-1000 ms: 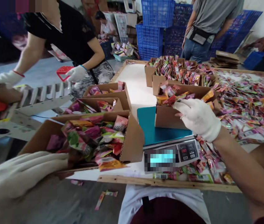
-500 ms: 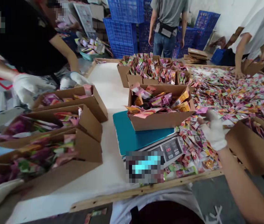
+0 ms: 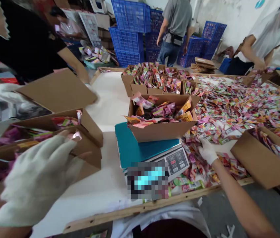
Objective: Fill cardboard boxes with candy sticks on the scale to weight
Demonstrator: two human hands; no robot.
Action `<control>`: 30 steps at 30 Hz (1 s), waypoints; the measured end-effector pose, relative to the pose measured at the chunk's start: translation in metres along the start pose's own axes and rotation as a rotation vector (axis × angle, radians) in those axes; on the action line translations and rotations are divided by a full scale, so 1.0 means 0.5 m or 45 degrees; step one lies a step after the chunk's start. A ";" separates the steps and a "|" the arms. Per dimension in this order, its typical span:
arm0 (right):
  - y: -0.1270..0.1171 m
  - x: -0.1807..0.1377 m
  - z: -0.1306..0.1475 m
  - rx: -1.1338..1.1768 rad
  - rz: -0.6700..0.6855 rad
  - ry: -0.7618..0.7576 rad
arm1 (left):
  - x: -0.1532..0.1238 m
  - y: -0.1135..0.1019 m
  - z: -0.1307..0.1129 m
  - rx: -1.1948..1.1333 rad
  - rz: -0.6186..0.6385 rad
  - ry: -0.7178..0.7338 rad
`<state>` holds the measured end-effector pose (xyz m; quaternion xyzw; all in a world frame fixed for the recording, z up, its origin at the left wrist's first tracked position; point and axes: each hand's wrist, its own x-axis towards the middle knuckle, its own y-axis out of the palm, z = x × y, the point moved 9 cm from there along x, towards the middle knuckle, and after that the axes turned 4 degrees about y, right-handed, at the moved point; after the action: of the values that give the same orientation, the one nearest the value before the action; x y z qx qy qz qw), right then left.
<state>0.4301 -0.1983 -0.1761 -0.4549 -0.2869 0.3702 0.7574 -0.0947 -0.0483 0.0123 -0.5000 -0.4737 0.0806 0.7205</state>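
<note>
My left hand [image 3: 40, 175], in a white glove, is over the nearest cardboard box of packets [image 3: 87, 165] at the left. Its fingers reach forward with the thumb apart, close to a shiny pink packet [image 3: 76, 136] at the box's end. My right hand [image 3: 208, 152], also gloved, is down at the loose packets [image 3: 196, 167] right of the scale; its fingers look drawn together, and whatever is in them is hidden. Between my hands a filled cardboard box [image 3: 163, 131] rests on the blue plate of the scale [image 3: 127, 148].
Across the left side, a co-worker's gloved hands [image 3: 9, 94] tilt a cardboard box [image 3: 58, 91]. More filled boxes [image 3: 138, 89] stand at the back, and another box [image 3: 261, 158] at the right. A packet heap [image 3: 254, 109] covers the right side. A wooden rim [image 3: 130, 211] edges the table.
My left hand has come up and forward over the nearest left box. My right hand has lowered onto the loose packets. The co-worker has lifted and tilted the farthest left box.
</note>
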 end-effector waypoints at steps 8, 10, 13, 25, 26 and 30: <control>-0.450 0.019 0.156 0.239 -0.497 -0.270 | 0.056 -0.034 -0.083 -0.274 -0.130 0.224; -0.515 0.014 0.288 0.357 -0.481 -0.565 | 0.096 -0.066 -0.137 -0.375 -0.226 0.247; -0.477 0.017 0.500 0.543 -0.078 -1.042 | 0.154 -0.074 -0.229 -0.407 -0.251 0.360; -0.228 0.085 0.646 -0.029 0.856 -1.027 | 0.189 -0.027 -0.289 -0.223 -0.302 0.445; -0.272 0.076 0.642 0.113 0.782 -1.038 | 0.185 -0.032 -0.286 -0.267 -0.307 0.440; -0.447 0.061 0.509 0.772 0.202 -0.912 | 0.139 -0.051 -0.264 -0.526 -0.297 0.362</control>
<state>0.3178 -0.1217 0.1356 -0.0776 -0.3732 0.6276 0.6789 0.0342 -0.1048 0.0677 -0.5846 -0.4285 -0.1722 0.6671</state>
